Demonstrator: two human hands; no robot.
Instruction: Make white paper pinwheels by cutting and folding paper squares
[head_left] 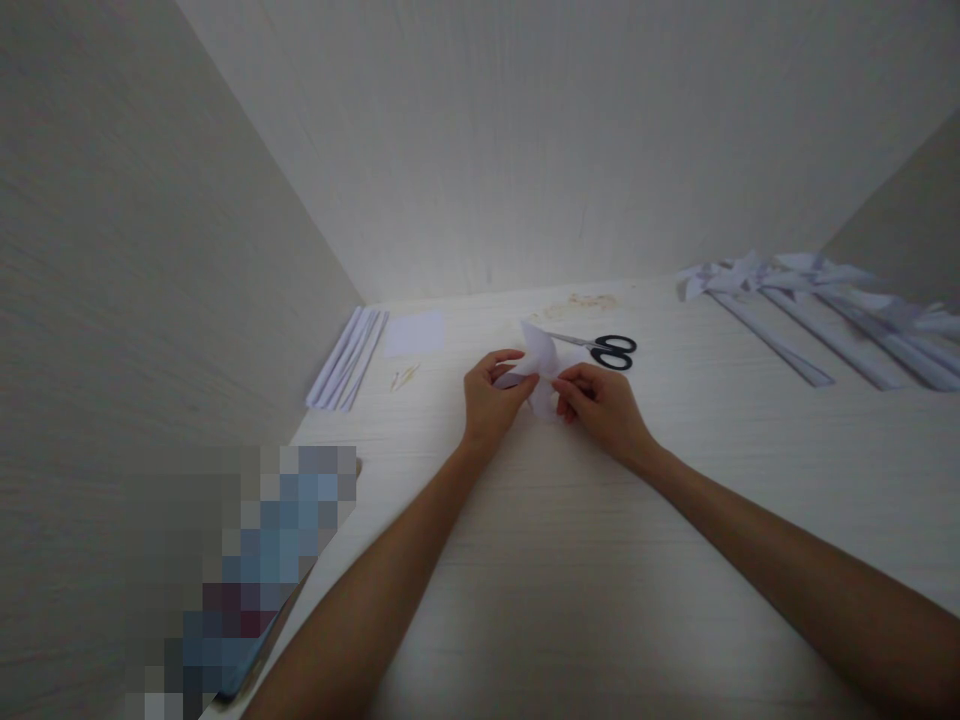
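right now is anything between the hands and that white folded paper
No. Both the left hand and the right hand already pinch the folded white paper directly. The scissors lie just behind it on the table, not between.

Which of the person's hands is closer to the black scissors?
The right hand. It sits just in front of the scissors, below their black handles. The left hand is farther to the left, across the folded white paper both hands hold.
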